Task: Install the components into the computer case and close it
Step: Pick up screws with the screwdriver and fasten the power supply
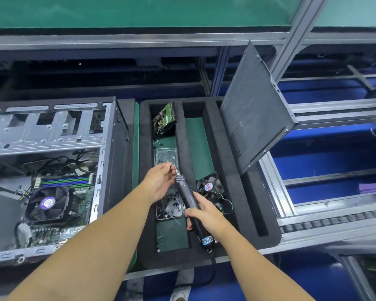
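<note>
An open computer case (109, 135) lies on its side at the left, showing a motherboard with a CPU fan (47, 203). My right hand (206, 216) grips a black electric screwdriver (188, 197) above a black foam tray (224, 161). My left hand (159, 183) pinches the screwdriver's tip, where a small screw seems to sit. A hard drive (164, 119) leans in the tray's far slot. A small case fan (210, 186) lies in the tray beside the screwdriver. The case's side panel (254, 107) leans upright at the tray's right.
Two clear plastic boxes sit in the tray's left slot: the near screw box (168, 210) holds several black screws, the far box (166, 156) looks nearly bare. A metal conveyor frame (334, 220) runs along the right. Cables lie inside the case.
</note>
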